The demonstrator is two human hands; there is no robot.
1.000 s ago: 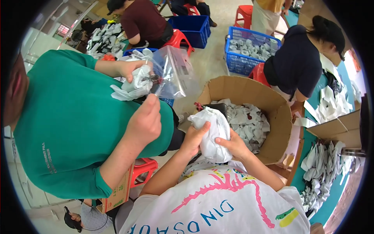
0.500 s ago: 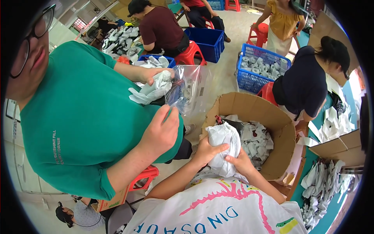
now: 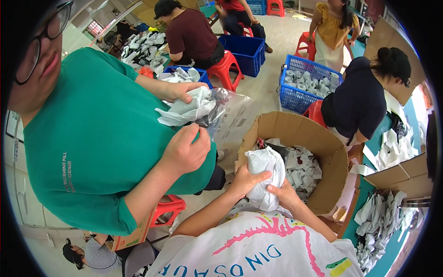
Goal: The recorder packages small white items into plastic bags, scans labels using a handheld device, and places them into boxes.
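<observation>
A bundle wrapped in white paper [image 3: 266, 173] is held in front of my chest, above the near rim of a large cardboard box [image 3: 318, 122]. My left hand [image 3: 248, 181] grips its left side, thumb across the front. From the lower right, my right hand [image 3: 287, 193] closes on it, thumb pressed on the paper. What the paper wraps is hidden. Inside the box lie many white paper pieces [image 3: 304, 168] and a dark flat item [image 3: 278, 151]. To my left, a person in a green shirt [image 3: 115, 143] holds another white wrapped bundle [image 3: 191, 108] and a clear plastic bag [image 3: 230, 111].
A blue crate [image 3: 288, 99] of small white rolls stands beyond the box. Beside it a person in dark clothes [image 3: 355, 99] sits at a green table [image 3: 364, 207] with white paper strips [image 3: 378, 226]. Red stools [image 3: 170, 212] and a blue bin [image 3: 249, 55] stand around.
The green-shirted person has pushed the white bundle toward the clear bag's opening, and the bag has tilted and lowered. My hands and my bundle stay nearly the same.
</observation>
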